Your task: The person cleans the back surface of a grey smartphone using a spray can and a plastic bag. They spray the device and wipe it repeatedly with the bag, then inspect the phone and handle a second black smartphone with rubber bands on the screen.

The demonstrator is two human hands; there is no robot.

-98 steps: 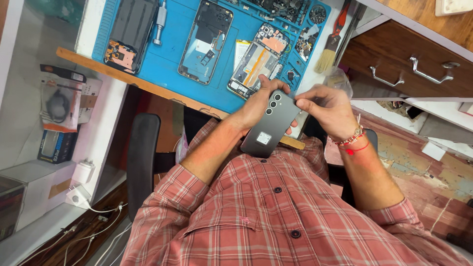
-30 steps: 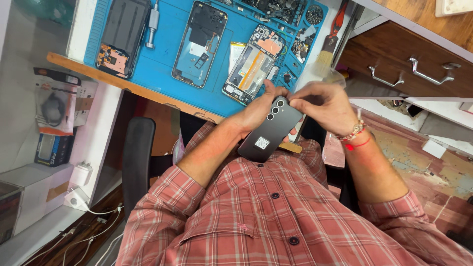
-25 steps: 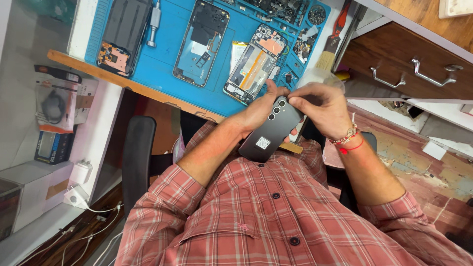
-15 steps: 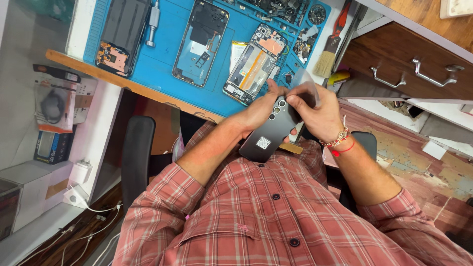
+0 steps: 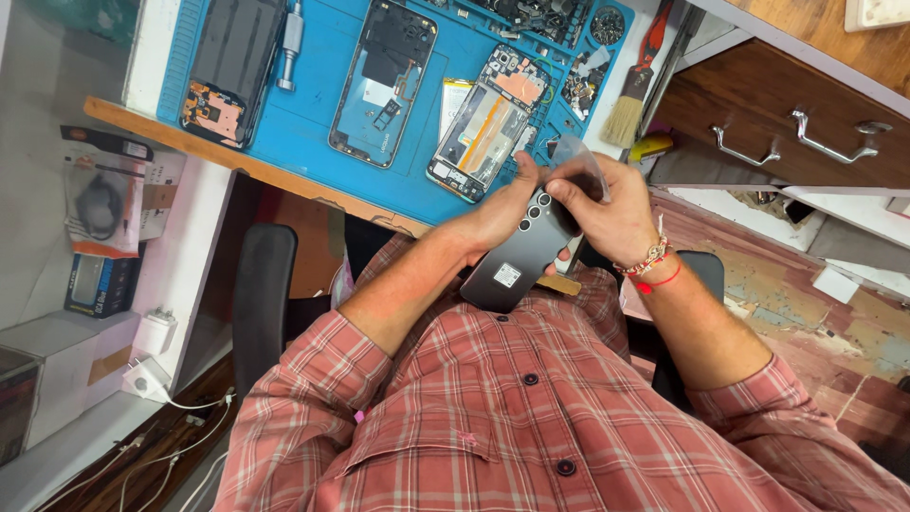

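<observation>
The left hand [image 5: 502,213] gripped a dark grey phone [image 5: 519,261] from its side, with the fingers closed around its upper part. The phone showed its back, with three round camera lenses near the top and a small white sticker lower down. It was held in the air above the person's lap, just in front of the near edge of the worktop [image 5: 284,175], not resting on it. The right hand [image 5: 607,204] was closed over the top end of the phone, and its fingertips pinched a thin clear film [image 5: 578,156] that stood up from that end. A beaded bracelet and a red thread were on the right wrist.

Beyond the hands, a blue mat [image 5: 313,104] covered the worktop. On it, close to the near edge, lay an opened phone with its battery visible [image 5: 483,123]. Beside it, toward the left, lay another open phone frame [image 5: 384,81], then a dark phone body [image 5: 227,71] near the left edge of the mat. A brush [image 5: 630,100] with pale bristles lay at the right edge of the worktop. Wooden drawers with metal handles [image 5: 796,133] stood to the right.
</observation>
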